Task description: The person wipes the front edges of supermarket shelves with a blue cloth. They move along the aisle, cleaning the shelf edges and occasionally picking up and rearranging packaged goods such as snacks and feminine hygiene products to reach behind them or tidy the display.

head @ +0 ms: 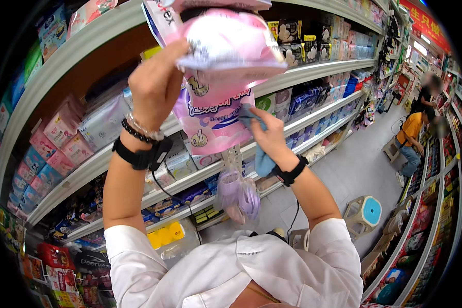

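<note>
My left hand (158, 82), at upper center, grips the left edge of a glossy pink-and-white plastic package (223, 38) and holds it tilted up. Its fingertips are partly hidden behind the package. Below it hangs a pink-and-purple printed package (221, 133) that bears writing. A light blue cloth (265, 163) is in my right hand (269, 134), bunched at the fingers, with its loose end drooping beside the wrist. The bunched part lies against the right side of the hanging package, as far as I can see. A clear hanging strip (234, 156) shows below the packages.
Lilac items in clear bags (236, 192) hang beneath the strip. Shelves (323, 71) of boxed and bagged goods rise before me. Behind on the right are a plastic stool (364, 213), the aisle floor (331, 177) and a person in an orange shirt (412, 127). Wires run from both wrist straps.
</note>
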Tool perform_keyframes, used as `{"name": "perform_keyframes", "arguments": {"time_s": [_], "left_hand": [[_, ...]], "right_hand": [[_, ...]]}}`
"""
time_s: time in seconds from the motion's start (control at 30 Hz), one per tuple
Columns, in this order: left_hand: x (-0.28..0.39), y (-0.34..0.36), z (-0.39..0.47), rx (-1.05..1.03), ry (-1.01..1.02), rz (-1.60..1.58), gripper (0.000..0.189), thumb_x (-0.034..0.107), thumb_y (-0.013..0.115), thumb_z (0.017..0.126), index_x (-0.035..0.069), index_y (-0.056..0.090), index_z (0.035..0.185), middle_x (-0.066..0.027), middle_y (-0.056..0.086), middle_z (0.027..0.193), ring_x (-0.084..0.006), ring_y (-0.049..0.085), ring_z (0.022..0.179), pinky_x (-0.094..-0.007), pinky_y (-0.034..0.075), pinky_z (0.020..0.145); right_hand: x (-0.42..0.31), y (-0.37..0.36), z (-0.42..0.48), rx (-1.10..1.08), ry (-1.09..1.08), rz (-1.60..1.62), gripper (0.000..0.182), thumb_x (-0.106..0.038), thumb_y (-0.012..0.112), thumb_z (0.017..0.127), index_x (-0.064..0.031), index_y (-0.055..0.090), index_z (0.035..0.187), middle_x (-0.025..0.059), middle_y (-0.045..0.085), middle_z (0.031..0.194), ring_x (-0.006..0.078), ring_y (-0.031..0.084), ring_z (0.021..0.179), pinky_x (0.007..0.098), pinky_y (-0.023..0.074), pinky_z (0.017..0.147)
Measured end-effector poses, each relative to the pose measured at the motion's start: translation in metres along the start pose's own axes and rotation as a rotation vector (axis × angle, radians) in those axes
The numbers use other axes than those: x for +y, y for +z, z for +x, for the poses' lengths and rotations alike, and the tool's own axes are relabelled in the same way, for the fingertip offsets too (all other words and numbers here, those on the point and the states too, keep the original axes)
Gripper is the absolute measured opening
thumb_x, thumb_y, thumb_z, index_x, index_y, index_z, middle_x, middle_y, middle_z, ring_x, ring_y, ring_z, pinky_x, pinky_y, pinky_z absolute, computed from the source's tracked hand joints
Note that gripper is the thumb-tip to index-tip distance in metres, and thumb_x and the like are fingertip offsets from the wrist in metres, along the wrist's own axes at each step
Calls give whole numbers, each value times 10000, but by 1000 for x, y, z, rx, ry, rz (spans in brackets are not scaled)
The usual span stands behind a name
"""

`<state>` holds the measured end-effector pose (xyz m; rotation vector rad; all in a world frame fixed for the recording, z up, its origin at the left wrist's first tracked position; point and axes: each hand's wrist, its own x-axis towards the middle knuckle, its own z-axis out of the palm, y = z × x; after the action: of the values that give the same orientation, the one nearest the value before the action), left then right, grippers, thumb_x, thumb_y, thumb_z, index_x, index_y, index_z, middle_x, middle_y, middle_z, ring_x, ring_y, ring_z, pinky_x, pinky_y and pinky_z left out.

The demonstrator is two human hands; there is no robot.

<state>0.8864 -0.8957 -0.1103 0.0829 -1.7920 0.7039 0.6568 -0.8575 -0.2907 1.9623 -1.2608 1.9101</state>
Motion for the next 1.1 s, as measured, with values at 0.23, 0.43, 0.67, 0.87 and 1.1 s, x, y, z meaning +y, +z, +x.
{"name": "perform_keyframes", "arguments": {"time_s": [0.23,0.43,0.67,0.87,1.1], "left_hand": [[11,-13,-24,-246,102,220,378,-44,601,709,66,650,1067,-142,639,1115,-305,621,1033,-355,523,794],[14,-31,26,-18,-318,-5,278,9,531,843,-28,598,1110,-169,659,1028,-270,662,908,-340,518,795],[-7,-1,121,-105,-774,-319,800,287,709,811,-61,259,1374,-230,555,1179,-224,607,1016,-320,514,790],[-35,21,103,-136,-680,-114,848,99,670,740,-36,184,1421,-228,538,1212,-247,572,1084,-329,473,880],[-30,21,101,-124,-820,-256,901,49,650,746,6,97,1456,-176,657,915,-182,648,803,-297,510,676]], "right_hand": [[28,-67,30,374,460,454,255,-88,502,937,23,571,1156,66,624,1073,121,574,929,242,452,833],[-33,-117,128,373,102,470,324,-105,492,951,40,499,1241,96,596,1142,137,564,1022,260,440,894],[-83,-92,273,287,-373,-3,296,-167,529,922,8,590,1153,122,660,1008,149,596,897,267,460,820],[-114,-8,272,-40,-579,197,329,-123,469,892,43,539,1167,262,576,1140,395,544,1083,425,425,958],[-103,-15,282,-57,-1016,-248,419,-186,529,858,-31,486,1246,209,497,1286,370,487,1180,406,424,967]]}}
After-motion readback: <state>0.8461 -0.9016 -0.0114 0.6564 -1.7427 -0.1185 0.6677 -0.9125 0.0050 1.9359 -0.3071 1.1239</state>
